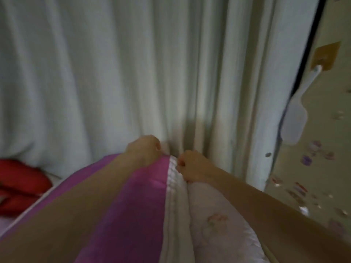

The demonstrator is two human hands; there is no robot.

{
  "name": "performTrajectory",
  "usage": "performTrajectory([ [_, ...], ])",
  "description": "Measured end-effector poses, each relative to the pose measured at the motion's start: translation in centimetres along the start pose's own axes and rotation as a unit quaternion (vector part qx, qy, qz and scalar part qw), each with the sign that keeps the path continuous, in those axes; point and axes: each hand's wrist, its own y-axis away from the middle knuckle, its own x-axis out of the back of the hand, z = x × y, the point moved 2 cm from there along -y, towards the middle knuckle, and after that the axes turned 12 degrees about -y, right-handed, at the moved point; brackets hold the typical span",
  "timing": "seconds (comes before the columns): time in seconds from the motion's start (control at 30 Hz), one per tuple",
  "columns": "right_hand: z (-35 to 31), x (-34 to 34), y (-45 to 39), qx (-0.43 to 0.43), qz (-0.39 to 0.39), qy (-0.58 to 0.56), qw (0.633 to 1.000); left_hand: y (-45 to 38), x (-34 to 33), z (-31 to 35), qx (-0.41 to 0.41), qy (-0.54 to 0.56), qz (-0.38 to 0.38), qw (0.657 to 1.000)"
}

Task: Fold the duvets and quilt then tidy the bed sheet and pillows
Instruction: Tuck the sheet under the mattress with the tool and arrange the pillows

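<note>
Quilt (209, 224) fabric was found nearest the camera, filling the lower centre of the view between both forearms: a pale quilted face with a faint floral print on the right, a magenta satin face (133, 205) on the left, and a stitched edge running up between them. It was judged to be held raised by its top edge, probably so that two corners could be brought together for a fold.

At that top edge, the right hand (191, 168) was noted with its fingers curled tight on the pale hem. The left hand (144, 150) was seen close beside it, resting over the magenta side with fingers bent; a grip was judged likely, but the fingertips were hidden behind the cloth, so it could not be told for certain.

Further left, a red item (20, 183), possibly a pillow, was recorded lying low, cut off by the frame edge. Behind everything, a pale pleated curtain (114, 73) was observed. At far right, a cream panel (326, 130) bearing stickers and a white hanging object (293, 120) was noted; motion blur prevented its identification. The bed surface itself was largely concealed.
</note>
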Motion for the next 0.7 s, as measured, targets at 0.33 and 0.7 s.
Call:
performTrajectory([
  [0.33, -29.0, -22.2, 1.5, 0.205, -0.211, -0.044, 0.955, 29.1, 3.8, -28.6, 0.219, -0.089, -0.014, 0.972],
  [0.7, -57.1, -51.0, 23.0, 0.364, -0.333, -0.006, 0.870, 76.8, 3.4, -51.5, 0.522, -0.067, -0.165, 0.834],
])
